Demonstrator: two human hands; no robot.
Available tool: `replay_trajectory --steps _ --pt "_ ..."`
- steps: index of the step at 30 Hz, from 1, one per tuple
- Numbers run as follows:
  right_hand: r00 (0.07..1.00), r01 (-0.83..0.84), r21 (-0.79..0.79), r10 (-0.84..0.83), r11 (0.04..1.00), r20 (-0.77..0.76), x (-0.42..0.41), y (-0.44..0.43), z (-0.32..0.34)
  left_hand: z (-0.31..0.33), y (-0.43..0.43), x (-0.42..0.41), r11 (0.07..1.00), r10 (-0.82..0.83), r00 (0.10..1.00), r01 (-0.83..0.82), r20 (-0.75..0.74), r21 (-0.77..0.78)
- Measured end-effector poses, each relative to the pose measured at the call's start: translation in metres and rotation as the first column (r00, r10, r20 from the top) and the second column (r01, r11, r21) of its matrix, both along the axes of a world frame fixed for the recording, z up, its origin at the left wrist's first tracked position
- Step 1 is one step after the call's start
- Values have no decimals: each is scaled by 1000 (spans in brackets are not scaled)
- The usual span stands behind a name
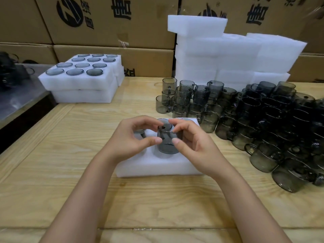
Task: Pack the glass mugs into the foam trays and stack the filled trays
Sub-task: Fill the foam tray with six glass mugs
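Observation:
A smoky grey glass mug (167, 142) is held above a white foam tray (157, 165) that lies on the wooden table in front of me. My left hand (133, 135) pinches its left side between thumb and fingers, and my right hand (191, 139) pinches its right side the same way. The mug's lower end is level with a front pocket of the tray. Other mugs sit in the tray's far pockets, mostly hidden behind my hands. A large heap of loose mugs (259, 120) covers the table's right side.
Filled foam trays (82, 81) stand stacked at the back left. Empty foam trays (228, 55) are piled at the back centre and right. Cardboard boxes (108, 20) wall off the rear. A metal surface (19, 95) adjoins the table's left edge.

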State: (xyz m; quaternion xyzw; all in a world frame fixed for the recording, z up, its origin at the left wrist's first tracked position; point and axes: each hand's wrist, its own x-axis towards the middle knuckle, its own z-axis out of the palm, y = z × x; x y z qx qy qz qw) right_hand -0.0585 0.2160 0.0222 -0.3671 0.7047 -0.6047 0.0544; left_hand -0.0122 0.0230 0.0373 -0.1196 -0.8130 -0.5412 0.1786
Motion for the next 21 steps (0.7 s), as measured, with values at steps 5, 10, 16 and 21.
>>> replay_trajectory --steps 5,10,16,21 --pt "994 55 132 -42 990 -96 2 -7 3 -3 -4 -1 1000 12 1000 -12 -5 26" --pt "952 130 308 -32 942 -304 0 -10 6 -8 -11 -1 999 35 999 -34 -27 37" --pt "913 133 432 59 892 -403 4 -9 6 -10 -13 -3 983 76 997 -69 -35 168" --pt "870 205 543 102 814 -482 1 -7 5 -12 -10 -4 998 46 997 -43 58 -55"
